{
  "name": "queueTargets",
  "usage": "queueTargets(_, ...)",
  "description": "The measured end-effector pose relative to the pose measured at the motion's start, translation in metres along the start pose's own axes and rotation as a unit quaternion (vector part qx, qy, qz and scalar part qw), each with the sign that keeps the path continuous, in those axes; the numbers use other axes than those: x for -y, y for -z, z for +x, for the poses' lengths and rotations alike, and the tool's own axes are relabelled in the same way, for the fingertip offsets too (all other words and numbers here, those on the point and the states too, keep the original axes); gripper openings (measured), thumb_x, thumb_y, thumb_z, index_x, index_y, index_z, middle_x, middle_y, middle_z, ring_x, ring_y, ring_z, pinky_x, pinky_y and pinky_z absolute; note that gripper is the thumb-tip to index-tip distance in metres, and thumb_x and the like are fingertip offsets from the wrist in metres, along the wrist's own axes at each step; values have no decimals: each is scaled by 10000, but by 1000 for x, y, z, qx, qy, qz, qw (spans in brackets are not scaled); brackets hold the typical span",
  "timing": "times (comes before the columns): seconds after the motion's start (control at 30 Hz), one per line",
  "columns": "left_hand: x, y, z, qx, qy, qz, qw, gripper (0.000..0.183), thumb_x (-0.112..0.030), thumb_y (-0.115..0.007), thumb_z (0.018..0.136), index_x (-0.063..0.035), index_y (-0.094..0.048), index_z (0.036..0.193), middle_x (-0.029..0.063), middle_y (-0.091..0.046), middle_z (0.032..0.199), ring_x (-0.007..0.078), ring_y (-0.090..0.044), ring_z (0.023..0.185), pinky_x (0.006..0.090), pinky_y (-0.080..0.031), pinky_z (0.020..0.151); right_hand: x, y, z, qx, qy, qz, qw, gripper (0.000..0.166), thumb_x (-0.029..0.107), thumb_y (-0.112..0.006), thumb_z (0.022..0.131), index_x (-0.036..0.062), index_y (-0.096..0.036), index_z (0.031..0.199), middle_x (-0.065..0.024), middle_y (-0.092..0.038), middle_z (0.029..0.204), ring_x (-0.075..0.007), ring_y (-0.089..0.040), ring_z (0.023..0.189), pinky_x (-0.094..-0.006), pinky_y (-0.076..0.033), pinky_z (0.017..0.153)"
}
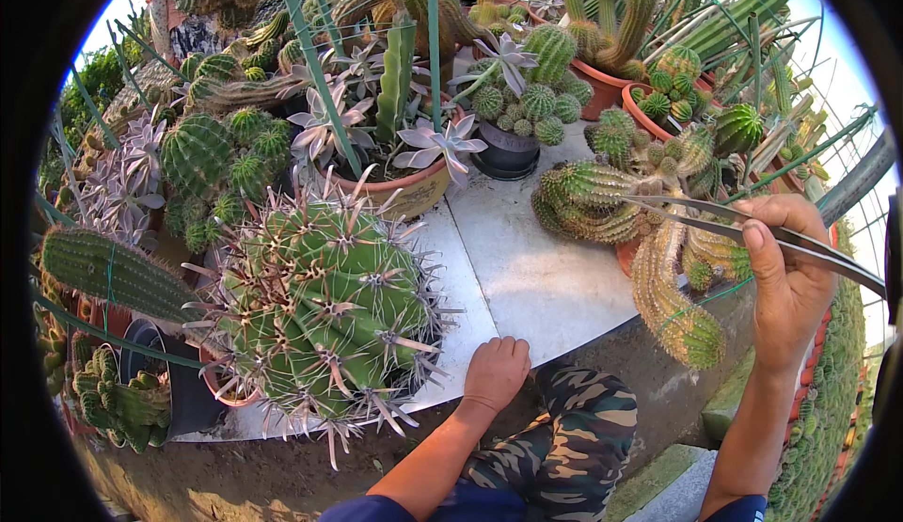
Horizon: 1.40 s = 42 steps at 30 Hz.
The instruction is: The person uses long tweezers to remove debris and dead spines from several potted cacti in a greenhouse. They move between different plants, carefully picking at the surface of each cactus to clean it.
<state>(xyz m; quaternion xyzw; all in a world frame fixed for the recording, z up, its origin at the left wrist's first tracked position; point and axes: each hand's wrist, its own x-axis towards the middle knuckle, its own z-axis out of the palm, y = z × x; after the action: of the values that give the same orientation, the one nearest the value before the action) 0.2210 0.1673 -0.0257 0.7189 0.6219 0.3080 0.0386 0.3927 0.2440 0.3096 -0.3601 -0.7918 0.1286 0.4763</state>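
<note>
My right hand (pixel 794 275) holds long metal tweezers (pixel 797 238) between thumb and fingers. Their two tips are slightly apart and point left, over the branching cactus with drooping, partly yellowed stems (pixel 677 296); whether they touch it I cannot tell. My left hand (pixel 497 370) rests with curled fingers on the front edge of the pale tabletop (pixel 543 247), nothing visible in it. To its left sits a large round green barrel cactus (pixel 331 303) with long, stout spines; its pot is mostly hidden.
Behind the barrel cactus stands a tan pot (pixel 416 194) with grey-pink succulents and green stakes. A black pot (pixel 504 152) holds clustered round cacti. At left, a long spiny stem (pixel 116 271) juts outward. More potted cacti crowd the back. A person (pixel 162 0) appears at top left.
</note>
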Motion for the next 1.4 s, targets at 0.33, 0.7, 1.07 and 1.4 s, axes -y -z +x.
queueTargets(0.33, -4, 3, 4, -1, -11, -6, 1000, 153, -158, -668, 800, -97, -527, 798, 82, -533, 761, 277, -569, 735, 414, -470, 652, -15, -110, -66, -123, -69, 235, 962, 147, 5, -694, 898, -24, -616, 1019, -112, -637, 1005, -179, -622, 941, -290, -508, 862)
queueTargets(0.7, -1, 2, 2, 30, -14, -10, 999, 122, -157, -640, 803, -115, -526, 796, 70, -517, 761, 255, -551, 721, 405, -455, 638, -36, -182, -77, -74, -91, 234, 965, 152, 40, -744, 862, -10, -642, 964, -100, -654, 910, -160, -637, 782, -277, -525, 702)
queueTargets(1.07, -3, 5, 8, 60, 66, -171, 981, 205, -238, -590, 884, -50, -620, 959, 184, -681, 980, 378, -651, 887, 476, -498, 717, -61, -238, -116, 4, -158, 274, 949, 246, 9, -758, 833, 7, -630, 1042, -101, -637, 1006, -166, -640, 838, -291, -551, 740)
queueTargets(1.4, -4, 22, 26, 168, 77, -84, 979, 198, -237, -605, 865, -54, -615, 937, 166, -667, 750, 384, -651, 717, 495, -493, 622, -75, -224, -137, -93, -106, 239, 961, 212, -26, -762, 805, 12, -649, 980, -139, -649, 994, -225, -663, 861, -308, -547, 741)
